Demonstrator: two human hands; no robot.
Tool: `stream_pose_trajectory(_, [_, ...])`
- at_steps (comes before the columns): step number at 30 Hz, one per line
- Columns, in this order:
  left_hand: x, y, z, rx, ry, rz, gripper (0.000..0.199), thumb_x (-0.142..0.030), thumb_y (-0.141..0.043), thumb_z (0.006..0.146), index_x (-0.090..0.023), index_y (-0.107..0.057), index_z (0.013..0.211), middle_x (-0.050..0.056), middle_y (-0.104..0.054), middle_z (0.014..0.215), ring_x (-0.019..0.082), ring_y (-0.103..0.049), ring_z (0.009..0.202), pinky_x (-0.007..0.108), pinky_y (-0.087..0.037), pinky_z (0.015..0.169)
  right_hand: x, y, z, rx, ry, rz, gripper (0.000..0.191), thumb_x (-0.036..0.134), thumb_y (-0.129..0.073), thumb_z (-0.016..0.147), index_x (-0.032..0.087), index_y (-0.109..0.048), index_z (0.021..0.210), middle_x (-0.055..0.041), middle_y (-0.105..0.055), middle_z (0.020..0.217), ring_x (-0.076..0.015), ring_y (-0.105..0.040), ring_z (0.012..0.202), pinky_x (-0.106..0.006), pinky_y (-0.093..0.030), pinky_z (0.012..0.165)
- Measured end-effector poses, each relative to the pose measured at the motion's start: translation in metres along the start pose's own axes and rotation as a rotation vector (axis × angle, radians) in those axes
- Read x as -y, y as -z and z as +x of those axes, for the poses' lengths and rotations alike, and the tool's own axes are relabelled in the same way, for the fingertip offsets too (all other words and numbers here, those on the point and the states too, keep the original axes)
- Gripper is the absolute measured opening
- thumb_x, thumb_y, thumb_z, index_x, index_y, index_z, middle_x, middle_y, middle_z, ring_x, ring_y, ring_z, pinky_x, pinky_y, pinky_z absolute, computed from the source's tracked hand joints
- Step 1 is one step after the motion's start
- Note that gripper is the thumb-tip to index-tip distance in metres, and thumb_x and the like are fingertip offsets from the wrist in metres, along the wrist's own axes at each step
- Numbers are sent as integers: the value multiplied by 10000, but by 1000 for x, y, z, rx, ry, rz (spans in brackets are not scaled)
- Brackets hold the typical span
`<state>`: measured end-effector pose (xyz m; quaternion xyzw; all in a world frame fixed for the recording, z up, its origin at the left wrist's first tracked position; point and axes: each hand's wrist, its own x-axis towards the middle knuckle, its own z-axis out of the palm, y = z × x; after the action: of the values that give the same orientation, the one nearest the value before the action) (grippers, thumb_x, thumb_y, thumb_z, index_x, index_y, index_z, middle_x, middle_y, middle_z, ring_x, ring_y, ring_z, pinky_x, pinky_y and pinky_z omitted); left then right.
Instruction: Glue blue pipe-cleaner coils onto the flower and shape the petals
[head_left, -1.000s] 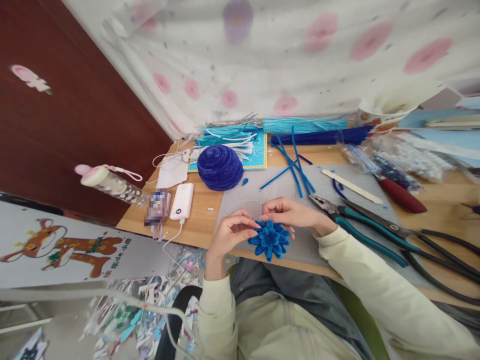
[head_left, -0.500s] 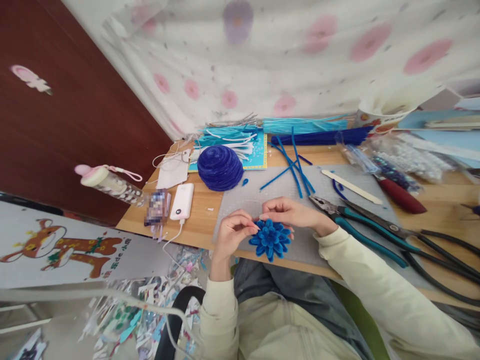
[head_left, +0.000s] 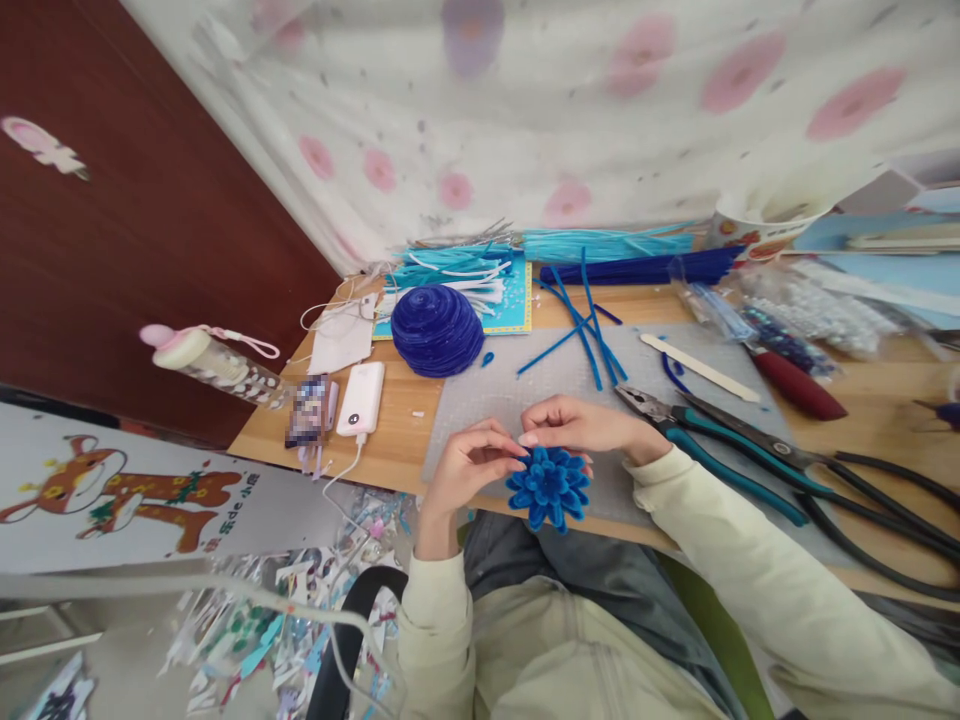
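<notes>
A blue pipe-cleaner flower (head_left: pixel 549 488) with layered petals faces me at the table's front edge. My right hand (head_left: pixel 566 425) is closed around its far side, with some fingers hidden behind the petals. The thumb and fingers of my left hand (head_left: pixel 474 462) pinch at the flower's upper left edge, close to the right fingertips. Past the hands, several loose blue pipe cleaners (head_left: pixel 592 330) lie crossed on the grey cutting mat (head_left: pixel 487 400). A dark blue dome wound from pipe cleaners (head_left: pixel 437 332) sits at the mat's far left corner.
Pliers (head_left: pixel 712 455), large scissors (head_left: pixel 784 450) and a wooden stick (head_left: pixel 699 367) lie to the right. Bags of beads (head_left: pixel 821 310) and a paper bucket (head_left: pixel 765 232) stand beyond. On the left are a white power bank (head_left: pixel 361 398) with its cable and a bottle (head_left: pixel 214 365).
The flower has shifted slightly right and down and turned a little in my hands. My left fingertips have moved slightly right along its edge. The whole view has shifted a bit.
</notes>
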<state>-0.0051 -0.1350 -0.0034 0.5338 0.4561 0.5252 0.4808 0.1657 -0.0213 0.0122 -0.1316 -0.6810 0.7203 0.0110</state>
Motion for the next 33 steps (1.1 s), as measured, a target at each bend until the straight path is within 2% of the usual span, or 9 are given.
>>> stream_pose_trajectory(4, [-1,-1,1,41,18,14,144,-298,-770,675,-196,-750,773,34,-625,755,134,-581,705,244,-450,603,0,0,1,-8,11,-19,441,575,-600,773,167,-465,674,107,-439,454,-25,-384,286,-142,-315,277])
stream_pose_trajectory(9, [-1,0,2,-16,-37,91,106,-289,-797,637,-211,-752,693,19,-611,695,122,-561,665,236,-435,579,-1,-1,1,-3,12,-17,432,567,-592,783,175,-451,670,111,-427,431,-25,-369,274,-136,-294,266])
stream_pose_trajectory(16, [0,-1,2,-18,-64,97,121,-320,-807,616,-222,-750,661,9,-603,659,116,-546,619,242,-434,559,-2,0,1,24,5,-5,438,570,-596,782,172,-451,671,111,-431,425,-21,-360,270,-132,-281,264])
stream_pose_trajectory(19, [6,1,1,-112,-69,89,82,-288,-791,645,-224,-750,676,13,-619,694,119,-563,653,242,-446,583,-3,-1,2,-24,26,16,460,608,-572,783,168,-469,698,105,-430,447,-28,-386,296,-140,-312,286])
stream_pose_trajectory(22, [12,2,2,-298,-108,69,53,-268,-768,677,-229,-753,709,10,-623,742,119,-575,706,236,-451,618,-2,-1,1,-121,70,58,471,630,-529,803,160,-519,822,85,-478,515,-49,-450,352,-166,-379,341])
stream_pose_trajectory(26, [12,0,5,-476,-176,85,60,-258,-768,675,-225,-750,722,4,-615,771,118,-589,748,236,-465,654,-2,1,2,-208,122,86,427,561,-585,805,155,-549,934,69,-518,580,-61,-483,403,-181,-409,386])
stream_pose_trajectory(30, [10,-5,5,-564,-156,47,102,-307,-725,724,-212,-744,756,12,-641,790,120,-605,768,228,-479,671,-7,4,4,-251,159,116,401,501,-638,784,152,-571,970,64,-527,587,-70,-497,416,-190,-418,391])
stream_pose_trajectory(33, [11,-4,4,-544,-61,-42,236,-399,-629,800,-192,-735,842,45,-677,875,139,-621,795,244,-494,676,-11,5,6,-257,176,127,386,484,-626,801,144,-591,980,60,-533,568,-73,-499,418,-192,-426,394])
